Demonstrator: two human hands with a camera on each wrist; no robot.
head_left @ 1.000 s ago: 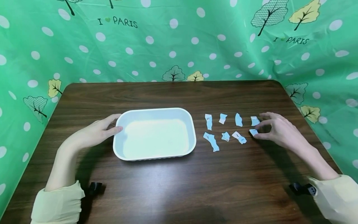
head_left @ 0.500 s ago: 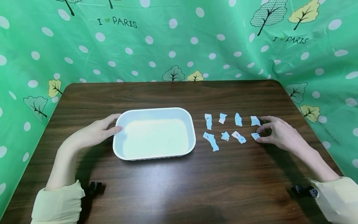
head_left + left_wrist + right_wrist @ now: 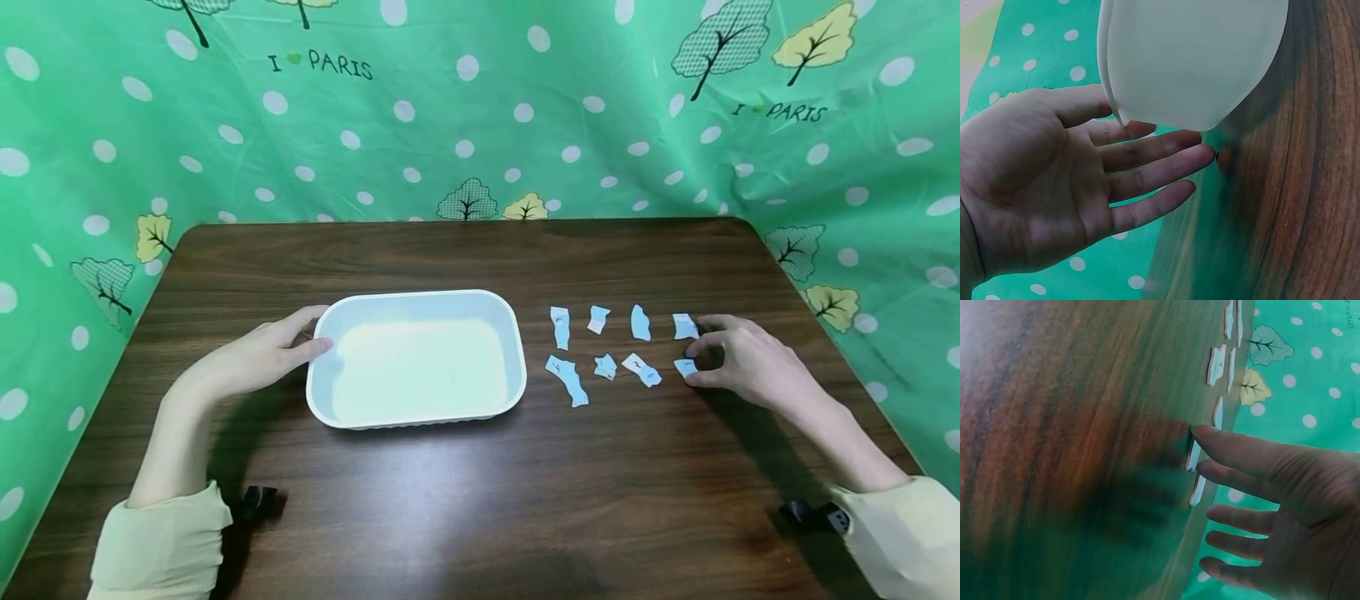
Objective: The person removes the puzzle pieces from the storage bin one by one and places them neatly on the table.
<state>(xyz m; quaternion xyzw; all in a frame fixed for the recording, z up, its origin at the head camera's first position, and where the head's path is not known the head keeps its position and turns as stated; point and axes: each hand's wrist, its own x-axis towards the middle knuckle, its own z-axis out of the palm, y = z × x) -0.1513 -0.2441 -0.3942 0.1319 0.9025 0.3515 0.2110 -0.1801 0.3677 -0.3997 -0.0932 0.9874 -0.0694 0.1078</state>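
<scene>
A white rectangular tray point(image 3: 420, 367) lies on the table, left of the paper pieces. My left hand point(image 3: 255, 358) grips its left end, thumb point(image 3: 1088, 103) on the rim and the other fingers on the outside or below. Torn light-blue paper scraps lie to the tray's right in two rough rows. At the right end of the nearer row, my right hand point(image 3: 753, 367) holds a small blue paper scrap point(image 3: 683, 366) at its edges between thumb and index finger, down at the table. Just behind it lies another scrap point(image 3: 684, 326), close to the right fingers. The remaining right fingers are spread.
Other scraps, such as a long one point(image 3: 568, 381) and a curved one point(image 3: 640, 322), lie between tray and right hand. Dark wood table point(image 3: 480, 517) spreads in front. A green dotted cloth point(image 3: 480, 108) hangs behind and along both sides.
My right hand has shifted slightly right and toward me, and the small scrap at its fingertips has moved with it. My left hand and the tray stay in place.
</scene>
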